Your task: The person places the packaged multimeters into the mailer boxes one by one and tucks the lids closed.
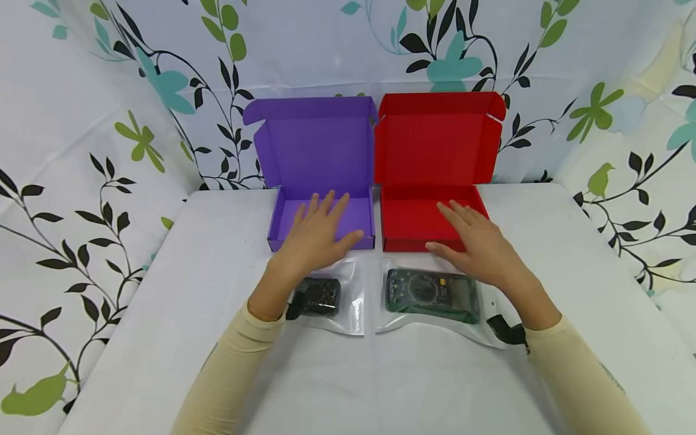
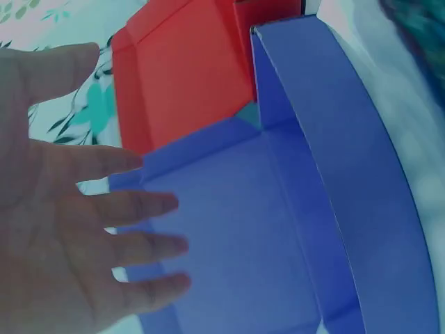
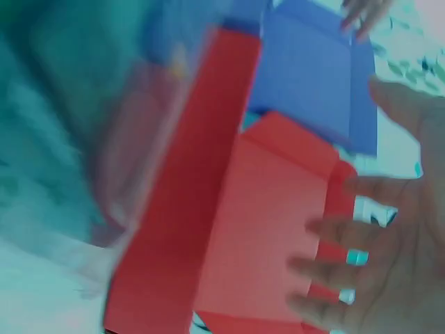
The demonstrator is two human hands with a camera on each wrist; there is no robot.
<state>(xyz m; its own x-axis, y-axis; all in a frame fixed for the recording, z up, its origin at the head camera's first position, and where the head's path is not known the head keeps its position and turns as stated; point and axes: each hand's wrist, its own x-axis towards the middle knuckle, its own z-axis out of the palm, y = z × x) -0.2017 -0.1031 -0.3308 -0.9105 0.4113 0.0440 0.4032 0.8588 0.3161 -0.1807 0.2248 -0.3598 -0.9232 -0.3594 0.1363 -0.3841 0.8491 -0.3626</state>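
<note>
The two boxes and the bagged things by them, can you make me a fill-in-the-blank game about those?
1. In the head view, the purple box stands to the ____ of the red box.
2. The bagged multimeter lies nearest the ____ box.
3. On the white table stand ____ open boxes.

Missing words: left; red; two.
</note>
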